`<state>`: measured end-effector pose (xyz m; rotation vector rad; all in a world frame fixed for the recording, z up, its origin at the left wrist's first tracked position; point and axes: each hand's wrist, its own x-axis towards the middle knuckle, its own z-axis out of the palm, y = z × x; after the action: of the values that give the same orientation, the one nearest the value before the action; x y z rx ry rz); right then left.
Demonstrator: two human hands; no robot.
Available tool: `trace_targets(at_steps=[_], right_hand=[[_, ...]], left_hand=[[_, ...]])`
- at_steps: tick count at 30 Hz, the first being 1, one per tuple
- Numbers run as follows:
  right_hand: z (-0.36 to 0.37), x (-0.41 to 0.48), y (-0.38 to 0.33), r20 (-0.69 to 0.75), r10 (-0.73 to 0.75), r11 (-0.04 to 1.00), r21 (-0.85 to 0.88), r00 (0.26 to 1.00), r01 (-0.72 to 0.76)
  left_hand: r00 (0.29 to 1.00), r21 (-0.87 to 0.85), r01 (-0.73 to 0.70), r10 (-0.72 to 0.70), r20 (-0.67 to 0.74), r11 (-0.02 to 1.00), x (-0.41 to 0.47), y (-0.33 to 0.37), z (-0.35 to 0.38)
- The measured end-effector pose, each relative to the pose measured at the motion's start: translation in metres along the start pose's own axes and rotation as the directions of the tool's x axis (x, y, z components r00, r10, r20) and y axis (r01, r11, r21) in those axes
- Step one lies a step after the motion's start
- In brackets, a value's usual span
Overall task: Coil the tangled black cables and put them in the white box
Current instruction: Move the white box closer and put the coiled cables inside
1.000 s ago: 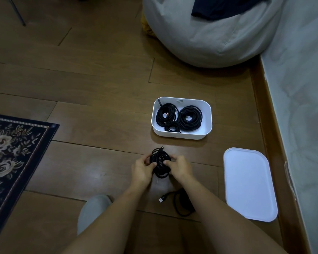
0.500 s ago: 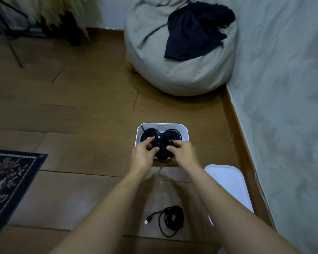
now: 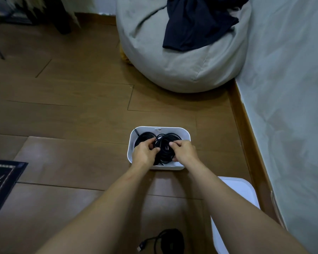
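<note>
both hands, left hand (image 3: pixel 144 153) and right hand (image 3: pixel 184 152), grip a coiled black cable (image 3: pixel 164 150) inside the white box (image 3: pixel 129 143); white lid (image 3: pixel 240 191) near right, loose cable (image 3: pixel 170 239) on the near floor

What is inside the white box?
Black cables: a left coil and a middle coil, which the left hand and right hand hold. The hands cover the box's near part; anything beneath is hidden.

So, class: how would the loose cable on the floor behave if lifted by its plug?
Probably floppy: the cable lies in loose, uneven loops that would likely unwind and dangle. Likely light, since it looks thin.
</note>
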<state>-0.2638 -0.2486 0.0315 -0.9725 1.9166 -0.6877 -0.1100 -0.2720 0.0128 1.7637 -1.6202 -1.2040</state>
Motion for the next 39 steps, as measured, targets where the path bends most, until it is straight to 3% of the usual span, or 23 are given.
trace_targets(at_steps=[9, 14, 18, 22, 24, 32, 39], right_hand=[[0.05, 0.031, 0.009, 0.111, 0.035, 0.997, -0.074, 0.993, -0.027], [0.06, 0.038, 0.02, 0.092, 0.059, 0.996, -0.073, 0.994, -0.052], [0.067, 0.037, 0.02, 0.066, -0.009, 0.977, -0.213, 0.998, 0.023], [0.067, 0.035, 0.015, 0.091, -0.078, 0.88, -0.461, 0.993, 0.111], [0.066, 0.034, 0.014, 0.116, -0.086, 0.855, -0.501, 0.99, 0.133], [0.05, 0.015, 0.017, 0.118, -0.152, 0.83, -0.524, 0.981, 0.191], [0.03, -0.026, 0.025, 0.155, -0.211, 0.84, -0.475, 0.965, 0.26]], left_hand=[[0.998, 0.208, 0.068, -0.066, -0.017, 0.976, 0.015, -0.035, -0.021], [0.996, 0.333, 0.081, -0.084, -0.005, 0.939, 0.021, -0.039, -0.018], [0.997, 0.432, 0.073, -0.066, -0.03, 0.899, 0.019, -0.043, -0.014], [0.999, 0.592, 0.049, -0.053, -0.01, 0.805, 0.014, -0.039, -0.012], [0.999, 0.625, 0.044, -0.052, -0.006, 0.779, 0.012, -0.038, -0.012], [0.997, 0.619, -0.054, 0.081, -0.016, 0.784, -0.011, -0.04, -0.015], [0.992, 0.491, -0.114, 0.123, 0.015, 0.864, -0.052, -0.039, -0.028]])
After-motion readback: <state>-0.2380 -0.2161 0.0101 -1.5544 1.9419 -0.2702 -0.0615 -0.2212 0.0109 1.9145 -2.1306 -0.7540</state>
